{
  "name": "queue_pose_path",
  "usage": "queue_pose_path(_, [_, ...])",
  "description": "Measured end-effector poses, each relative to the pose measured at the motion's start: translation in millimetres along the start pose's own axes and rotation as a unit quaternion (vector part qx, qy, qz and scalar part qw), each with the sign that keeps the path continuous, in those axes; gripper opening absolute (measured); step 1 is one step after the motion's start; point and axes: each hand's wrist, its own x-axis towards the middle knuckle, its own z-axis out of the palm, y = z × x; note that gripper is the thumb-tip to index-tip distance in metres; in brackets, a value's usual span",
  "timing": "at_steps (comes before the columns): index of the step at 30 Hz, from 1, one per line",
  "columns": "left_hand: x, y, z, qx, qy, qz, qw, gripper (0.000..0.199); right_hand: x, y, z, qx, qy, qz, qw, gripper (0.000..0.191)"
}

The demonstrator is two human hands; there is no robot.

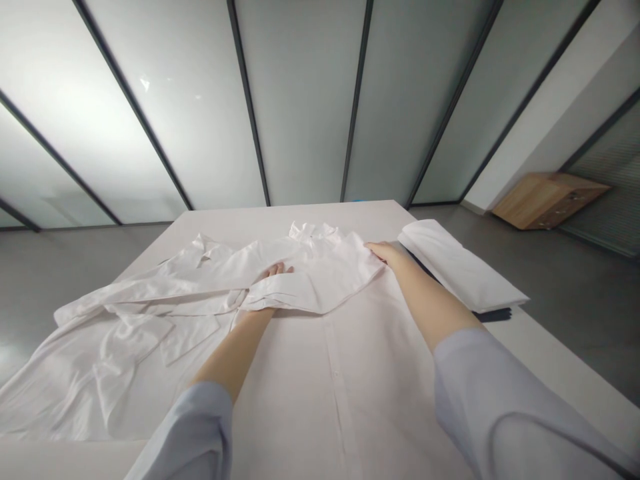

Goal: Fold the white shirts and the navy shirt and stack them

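Note:
A white button-up shirt (340,373) lies spread across the table, its collar at the far end and its button line running toward me. My left hand (278,271) reaches beneath a folded-over sleeve of the shirt. Its fingertips show past the cloth, stretched out and flat, while the palm is covered. At the right shoulder edge, my right hand (383,251) has its fingers closed on the fabric; the thumb is only partly seen. Left of the shirt, more rumpled white cloth (125,347) is spread with creases; where one garment ends cannot be told.
A folded white garment (460,267) rests on a dark folded item (495,315) at the table's right edge. The pale table (260,217) ends before frosted glass panels (300,100). A wooden cabinet (545,200) stands on the grey floor at far right.

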Motion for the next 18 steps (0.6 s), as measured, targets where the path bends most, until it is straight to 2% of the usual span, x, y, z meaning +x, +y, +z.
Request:
queue_pose_path(1, [-0.2,-4.2,0.3,0.026,-0.002,0.010,1.000,0.033,1.6,-4.7,1.6,-0.022,-0.018,0.007,1.000,0.044])
queue_pose_path(3, [-4.4,-9.9,0.0,0.099,-0.004,0.041,0.994,0.037,3.7,-11.0,5.2,-0.078,-0.003,-0.014,0.997,0.041])
queue_pose_path(6, [-19.6,-10.0,0.3,0.185,-0.016,0.078,0.979,0.049,4.4,-11.9,9.5,-0.132,0.078,-0.052,0.987,0.037])
queue_pose_path(9, [-36.6,-2.4,3.5,0.245,-0.022,0.062,0.967,0.061,3.9,-8.6,11.2,-0.143,0.136,-0.049,0.979,0.040])
queue_pose_path(13, [-42.8,7.7,4.4,0.267,-0.019,0.032,0.963,0.062,2.3,-3.9,8.9,-0.132,0.097,-0.037,0.986,0.049])
queue_pose_path(18, [-28.0,10.4,-1.5,0.191,0.008,0.032,0.981,0.046,-14.4,15.3,2.9,-0.119,0.062,-0.046,0.990,0.052])
